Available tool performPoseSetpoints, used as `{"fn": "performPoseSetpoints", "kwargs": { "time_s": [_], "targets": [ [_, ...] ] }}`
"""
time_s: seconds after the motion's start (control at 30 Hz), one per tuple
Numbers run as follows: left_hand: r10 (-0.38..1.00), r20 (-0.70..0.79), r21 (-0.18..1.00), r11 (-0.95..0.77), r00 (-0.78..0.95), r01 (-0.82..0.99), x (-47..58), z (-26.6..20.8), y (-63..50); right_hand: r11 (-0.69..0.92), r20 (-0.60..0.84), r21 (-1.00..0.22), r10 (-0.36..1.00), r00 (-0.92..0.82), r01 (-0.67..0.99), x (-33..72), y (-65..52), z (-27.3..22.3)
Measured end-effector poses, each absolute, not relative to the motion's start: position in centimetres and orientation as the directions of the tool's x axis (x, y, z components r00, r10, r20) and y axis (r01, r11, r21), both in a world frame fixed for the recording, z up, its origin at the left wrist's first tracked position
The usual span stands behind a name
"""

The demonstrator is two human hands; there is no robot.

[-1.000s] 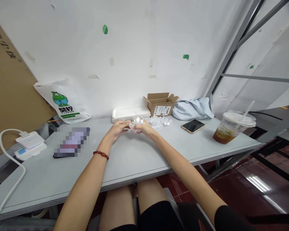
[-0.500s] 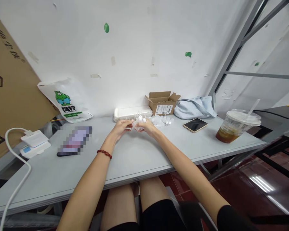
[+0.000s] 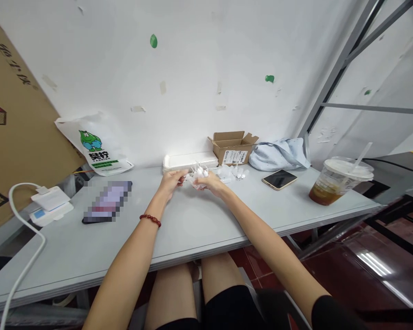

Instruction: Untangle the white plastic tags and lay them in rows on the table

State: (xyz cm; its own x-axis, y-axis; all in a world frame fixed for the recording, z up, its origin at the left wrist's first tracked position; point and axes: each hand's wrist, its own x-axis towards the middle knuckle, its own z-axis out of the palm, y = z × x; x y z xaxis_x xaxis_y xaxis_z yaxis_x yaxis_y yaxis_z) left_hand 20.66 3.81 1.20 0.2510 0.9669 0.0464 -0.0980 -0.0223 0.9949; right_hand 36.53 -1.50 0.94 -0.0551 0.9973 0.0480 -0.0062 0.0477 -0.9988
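Observation:
My right hand is closed around a crinkled clear plastic bag with small white round-ended pieces poking out of its top. Just left of it, my left hand is pinched at the bag's left side; whatever sits between its fingertips is too small to make out. Both hands are held over the far middle of the grey table. More white round-ended pieces in clear plastic lie beyond my right hand. Behind my hands is a stack of flat white trays or boxes.
An open cardboard box and a pale blue fabric bag stand by the wall. A phone and an iced drink cup are on the right. Leftward are a blurred-out phone, a white charger with cable, and a white printed bag.
My left hand has drawn slightly left, away from my right hand, and its fingers are pinched closer together. More of the clear bag and its white pieces shows between the hands.

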Motion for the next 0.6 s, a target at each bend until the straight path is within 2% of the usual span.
{"fn": "performPoseSetpoints", "kwargs": {
  "time_s": [0.13,0.27,0.4,0.53,0.6],
  "targets": [
    [0.995,0.014,0.98,0.007,0.102,-0.2,20.3,1.4,4.1,0.049,0.048,-0.999,0.997,-0.059,0.01,36.6,-1.5,0.8],
    [0.997,-0.064,0.934,0.074,0.039,-0.349,19.8,1.6,4.6,0.059,0.058,-0.998,0.996,-0.071,0.014,36.6,-1.4,0.8],
    [0.983,-0.129,0.9,0.171,0.131,-0.4,19.7,2.2,4.5,0.019,0.017,-1.0,0.995,-0.094,0.017,36.8,-1.4,0.7],
    [0.949,-0.103,0.883,0.225,0.299,-0.412,20.1,2.9,3.7,-0.001,-0.004,-1.0,0.995,-0.098,0.031,36.7,-1.4,0.6],
    [0.927,-0.1,0.901,0.239,0.363,-0.361,20.4,3.1,3.3,0.004,0.001,-1.0,0.995,-0.1,0.027,36.7,-1.4,0.6]
  ]
}}
